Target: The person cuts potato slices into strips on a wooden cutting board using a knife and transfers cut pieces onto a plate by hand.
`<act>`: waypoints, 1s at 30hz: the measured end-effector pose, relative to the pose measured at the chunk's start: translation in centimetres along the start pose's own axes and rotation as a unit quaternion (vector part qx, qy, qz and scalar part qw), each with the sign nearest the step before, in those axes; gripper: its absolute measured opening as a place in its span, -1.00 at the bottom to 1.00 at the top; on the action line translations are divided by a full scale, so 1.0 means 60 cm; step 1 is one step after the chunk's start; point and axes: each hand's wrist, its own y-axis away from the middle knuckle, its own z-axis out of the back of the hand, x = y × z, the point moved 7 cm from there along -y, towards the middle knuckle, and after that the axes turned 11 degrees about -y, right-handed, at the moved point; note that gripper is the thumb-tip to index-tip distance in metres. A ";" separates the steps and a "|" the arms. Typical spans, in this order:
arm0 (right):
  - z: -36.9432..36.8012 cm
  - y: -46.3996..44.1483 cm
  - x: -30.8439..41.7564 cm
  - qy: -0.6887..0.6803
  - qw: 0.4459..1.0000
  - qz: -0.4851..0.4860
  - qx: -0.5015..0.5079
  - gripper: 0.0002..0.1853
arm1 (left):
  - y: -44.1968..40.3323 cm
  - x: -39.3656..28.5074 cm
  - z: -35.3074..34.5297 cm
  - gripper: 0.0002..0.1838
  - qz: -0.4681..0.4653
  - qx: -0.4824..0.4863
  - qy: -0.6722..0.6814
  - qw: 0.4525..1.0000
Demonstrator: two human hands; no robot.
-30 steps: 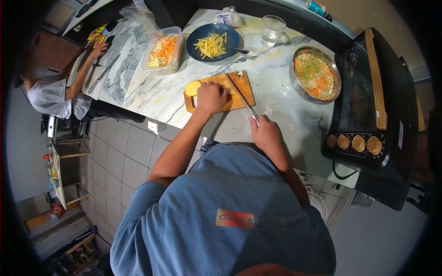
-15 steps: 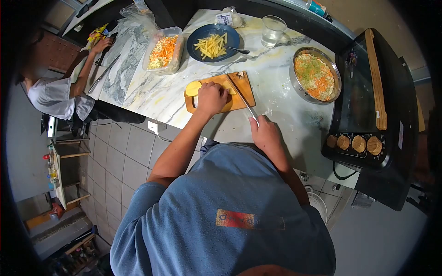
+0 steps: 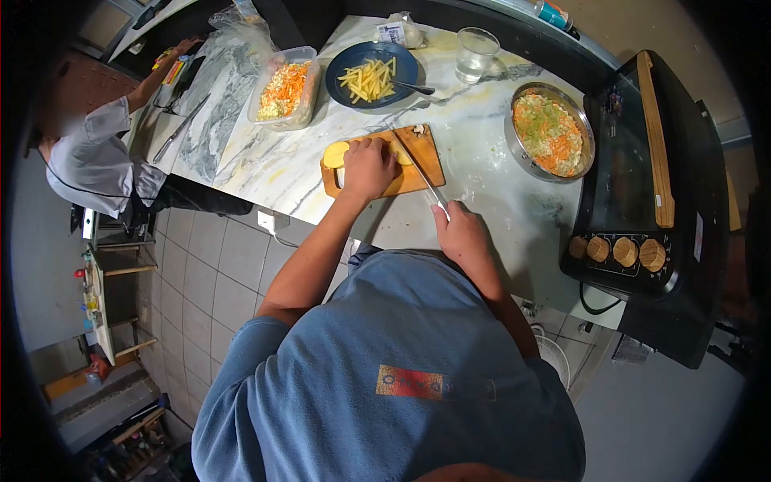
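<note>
On the marble counter lies a wooden cutting board [image 3: 423, 169]. My left hand [image 3: 369, 167] presses down on the board with bent fingers, over a yellow potato piece that mostly hides beneath it. A cut yellow potato half [image 3: 335, 154] rests at the board's left end, beside that hand. My right hand [image 3: 462, 229] is closed round the handle of a knife [image 3: 423, 174], whose blade slants across the board just right of my left fingers. Pale yellow slices [image 3: 402, 154] show next to the blade. A small dark-and-white scrap [image 3: 418, 129] sits near the board's top edge.
Behind the board stand a blue plate [image 3: 341, 87] of potato sticks with a fork, a tub [image 3: 309, 104] of shredded vegetables and a water cup [image 3: 477, 55]. A steel bowl [image 3: 518, 143] and black oven [image 3: 618, 177] are right. Another person [image 3: 92, 165] stands left.
The other person's arm has stretched farther back along the left counter. My right hand and the knife have shifted very slightly; my left hand stays on the board.
</note>
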 end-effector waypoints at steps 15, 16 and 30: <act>-0.007 0.001 -0.012 -0.003 1.000 -0.009 0.008 -0.53 | 0.008 -0.003 -0.006 -0.76 -0.005 0.007 0.019 1.000; -0.005 0.002 -0.010 -0.001 1.000 -0.011 0.006 -0.52 | 0.008 -0.003 -0.006 -0.76 -0.005 0.007 0.018 1.000; -0.001 -0.005 -0.008 -0.018 1.000 -0.019 0.007 -0.52 | 0.014 -0.005 0.003 -0.65 -0.034 0.008 0.016 0.999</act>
